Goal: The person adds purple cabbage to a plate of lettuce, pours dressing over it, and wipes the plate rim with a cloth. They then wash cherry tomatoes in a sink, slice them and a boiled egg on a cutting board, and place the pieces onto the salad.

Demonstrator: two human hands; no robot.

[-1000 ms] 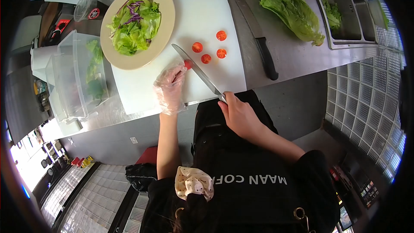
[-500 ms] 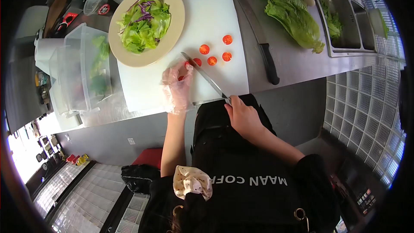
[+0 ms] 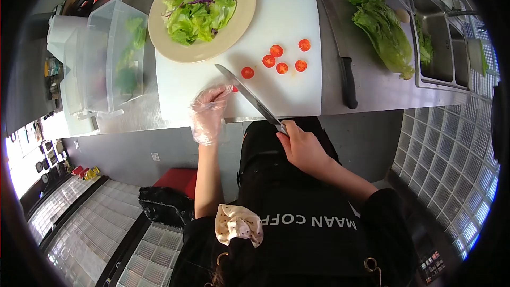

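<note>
My left hand (image 3: pixel 208 110), in a clear plastic glove, is at the near part of the white cutting board (image 3: pixel 183 87). Its fingers are closed around a cherry tomato (image 3: pixel 235 89), mostly hidden by the fingertips and blade. My right hand (image 3: pixel 304 145) is bare and grips the handle of a knife (image 3: pixel 254 101). The blade slants up and left across the board, right beside the gloved fingertips. Cut cherry tomato halves (image 3: pixel 276 50), several of them, lie cut face up on the board's right side. One half (image 3: pixel 247 73) rests just right of the blade.
A beige plate (image 3: pixel 159 34) of lettuce and purple cabbage overlaps the board's far left. Further left stands a clear plastic bin (image 3: pixel 109 56). A long knife (image 3: pixel 348 82) with a black handle lies right of the board, then a lettuce head (image 3: pixel 385 34) and a sink (image 3: pixel 443 82).
The view has shifted, so the board appears further right and higher. Another tomato half now lies right of the blade. My left hand has drawn slightly back towards me.
</note>
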